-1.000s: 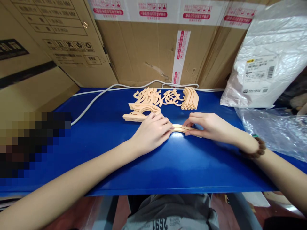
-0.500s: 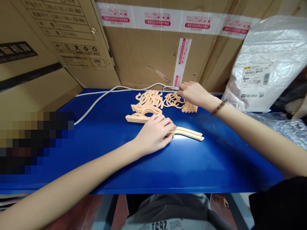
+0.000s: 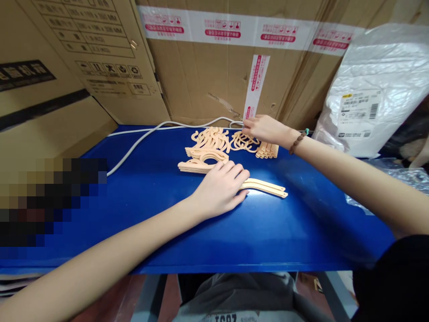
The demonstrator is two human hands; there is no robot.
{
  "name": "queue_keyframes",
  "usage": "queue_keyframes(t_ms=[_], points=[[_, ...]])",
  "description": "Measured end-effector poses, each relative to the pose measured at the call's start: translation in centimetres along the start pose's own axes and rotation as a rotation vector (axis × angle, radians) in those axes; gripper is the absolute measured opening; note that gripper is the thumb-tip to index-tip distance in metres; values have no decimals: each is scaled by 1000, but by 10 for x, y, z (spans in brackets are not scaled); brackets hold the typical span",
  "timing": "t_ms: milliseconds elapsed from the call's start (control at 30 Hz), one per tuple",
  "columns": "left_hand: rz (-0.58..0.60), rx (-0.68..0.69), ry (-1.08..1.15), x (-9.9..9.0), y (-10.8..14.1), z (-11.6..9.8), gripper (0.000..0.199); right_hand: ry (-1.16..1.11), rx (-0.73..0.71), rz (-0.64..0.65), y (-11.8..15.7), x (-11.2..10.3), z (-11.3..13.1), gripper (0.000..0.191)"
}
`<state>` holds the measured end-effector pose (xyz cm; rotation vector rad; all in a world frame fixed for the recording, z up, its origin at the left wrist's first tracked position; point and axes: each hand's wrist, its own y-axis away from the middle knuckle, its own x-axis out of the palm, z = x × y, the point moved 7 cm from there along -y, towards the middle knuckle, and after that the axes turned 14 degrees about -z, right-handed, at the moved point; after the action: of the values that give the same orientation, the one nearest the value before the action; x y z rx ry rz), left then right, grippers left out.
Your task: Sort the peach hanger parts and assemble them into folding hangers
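Observation:
My left hand rests on the table with its fingers curled over a pair of long, curved hanger arms, pale orange plastic with small holes at the ends. The thumb lies along the near side of them. My right hand is over the back of the loose hooks, its fingertips drawn together; whatever they hold is hidden. Beside its wrist lie several short ridged pieces. More hanger arms are stacked left of my left hand, and a heap of curved hooks sits behind them.
A white cable runs along the back of the blue table. Cardboard boxes stand behind and to the left. At the right are a white plastic parcel and clear wrap.
My right hand has shifted slightly left and down towards the hooks. On my left hand the thumb has moved outward from the fingers, while the hand stays over the hanger arms.

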<state>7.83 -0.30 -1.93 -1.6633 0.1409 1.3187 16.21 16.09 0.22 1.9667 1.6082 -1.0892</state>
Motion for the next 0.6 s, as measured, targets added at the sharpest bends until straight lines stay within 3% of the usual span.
queue_keyframes(t_ms=[167, 300, 367, 433, 533, 600], points=[[-8, 79, -53, 4, 1, -5, 22, 2, 87, -68, 7, -21, -14, 28], [-21, 115, -67, 5, -2, -12, 21, -138, 313, -217, 20, -51, -13, 22], [-15, 121, -72, 6, -5, -15, 21, -398, 502, -345, 30, -65, -5, 16], [3, 116, -69, 6, -7, -17, 22, -781, 725, -400, 42, -64, 9, 14], [32, 104, -58, 6, -9, -17, 21, -1319, 968, -398, 56, -52, 41, 19], [42, 99, -61, 5, -11, -16, 19, -1495, 1076, -327, 64, -42, 59, 22]])
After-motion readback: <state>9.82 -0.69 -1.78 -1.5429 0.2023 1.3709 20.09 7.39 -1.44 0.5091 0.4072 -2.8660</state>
